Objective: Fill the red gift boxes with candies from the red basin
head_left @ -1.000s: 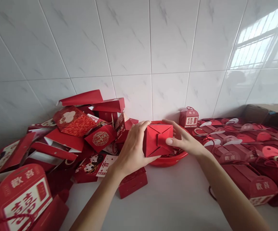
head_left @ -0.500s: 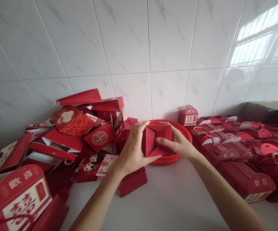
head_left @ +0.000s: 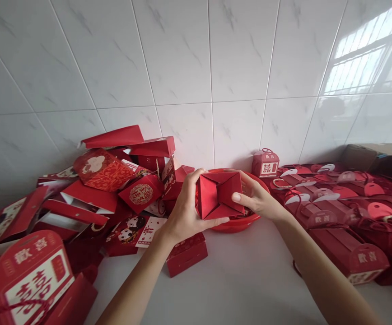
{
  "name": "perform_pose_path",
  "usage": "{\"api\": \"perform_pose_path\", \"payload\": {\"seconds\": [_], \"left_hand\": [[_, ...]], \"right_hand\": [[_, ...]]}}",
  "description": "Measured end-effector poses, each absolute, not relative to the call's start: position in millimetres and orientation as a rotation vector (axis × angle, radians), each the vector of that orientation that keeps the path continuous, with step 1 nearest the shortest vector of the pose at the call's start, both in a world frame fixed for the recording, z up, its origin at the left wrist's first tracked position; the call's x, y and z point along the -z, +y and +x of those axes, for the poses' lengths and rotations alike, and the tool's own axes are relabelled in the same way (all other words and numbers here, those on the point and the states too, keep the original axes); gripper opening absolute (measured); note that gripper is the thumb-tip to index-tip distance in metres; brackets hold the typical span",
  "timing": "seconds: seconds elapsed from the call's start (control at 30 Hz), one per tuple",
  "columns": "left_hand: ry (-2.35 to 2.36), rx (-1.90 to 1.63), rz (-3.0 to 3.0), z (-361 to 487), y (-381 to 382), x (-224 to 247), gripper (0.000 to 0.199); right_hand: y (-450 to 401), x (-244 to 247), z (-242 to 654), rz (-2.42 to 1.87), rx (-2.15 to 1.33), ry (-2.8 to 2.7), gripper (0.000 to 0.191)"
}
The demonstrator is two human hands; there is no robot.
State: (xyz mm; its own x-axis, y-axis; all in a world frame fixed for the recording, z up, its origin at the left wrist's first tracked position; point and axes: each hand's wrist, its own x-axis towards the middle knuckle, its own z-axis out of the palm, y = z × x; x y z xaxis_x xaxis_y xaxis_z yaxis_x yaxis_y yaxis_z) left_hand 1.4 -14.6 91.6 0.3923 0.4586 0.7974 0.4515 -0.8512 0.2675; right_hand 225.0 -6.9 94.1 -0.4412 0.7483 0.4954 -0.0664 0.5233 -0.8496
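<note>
Between my two hands is a red cardboard gift box [head_left: 208, 195], its folded end flaps facing me and meeting around a small gap in the middle. My left hand [head_left: 181, 208] grips its left side, thumb along the upper edge and fingers under the bottom. On the right side, my right hand [head_left: 260, 198] holds it with the fingers behind and the thumb against the right flap. Behind and below the box stands a red plastic basin [head_left: 238, 224], mostly hidden; its contents show only in slivers.
Red gift boxes [head_left: 103, 170] lie heaped on the left, some open. Rows of similar handled boxes [head_left: 343, 246] fill the right, with a small upright box [head_left: 265, 162] by the tiled wall [head_left: 182, 54]. A brown carton [head_left: 379, 155] stands far right. A red box [head_left: 187, 255] lies near my left wrist.
My right thumb has shifted right, off the centre of the flaps toward the box's right edge. The box has moved slightly left and tilted, and the gap between its flaps shows more.
</note>
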Motion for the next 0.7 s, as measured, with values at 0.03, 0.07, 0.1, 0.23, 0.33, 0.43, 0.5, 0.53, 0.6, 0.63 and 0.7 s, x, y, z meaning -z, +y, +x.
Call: {"api": "perform_pose_path", "payload": {"seconds": [0.03, 0.07, 0.1, 0.23, 0.33, 0.43, 0.5, 0.53, 0.6, 0.63, 0.7], "left_hand": [[0.849, -1.504, 2.603, 1.2, -14.2, -91.1, 0.103], [0.842, -1.506, 2.594, 1.0, -13.9, -90.6, 0.103], [0.841, -1.508, 2.588, 0.8, -13.7, -90.3, 0.104], [0.879, -1.499, 2.569, 0.0, -12.7, -89.7, 0.107], [0.895, -1.458, 2.527, -2.2, -11.6, -90.4, 0.108], [0.828, -1.394, 2.493, -6.1, -11.2, -91.0, 0.114], [0.730, -1.360, 2.411, -7.8, -10.6, -90.2, 0.113], [0.700, -1.362, 2.331, -7.8, -10.0, -89.5, 0.108], [0.721, -1.415, 2.097, -6.5, -7.8, -88.6, 0.091], [0.761, -1.455, 1.949, -5.5, -6.3, -88.8, 0.081], [0.823, -1.490, 1.643, -3.7, -3.3, -90.8, 0.065]], "right_hand": [[-6.3, -93.4, 224.5, -0.558, -1.039, -1.793, 0.064], [-5.9, -92.7, 224.1, -0.548, -1.031, -1.799, 0.064], [-5.6, -92.0, 223.7, -0.541, -1.029, -1.803, 0.064], [-4.8, -88.4, 220.9, -0.568, -1.055, -1.782, 0.065], [-4.0, -86.1, 217.7, -0.604, -1.067, -1.742, 0.066], [-4.2, -86.4, 216.5, -0.598, -1.091, -1.737, 0.068], [-5.1, -88.0, 217.4, -0.588, -1.094, -1.721, 0.068], [-5.6, -88.8, 218.4, -0.591, -1.091, -1.704, 0.069], [-6.0, -89.5, 220.9, -0.598, -1.092, -1.664, 0.071], [-5.6, -89.1, 222.3, -0.599, -1.099, -1.646, 0.073], [-3.4, -86.3, 225.1, -0.590, -1.115, -1.610, 0.076]]}}
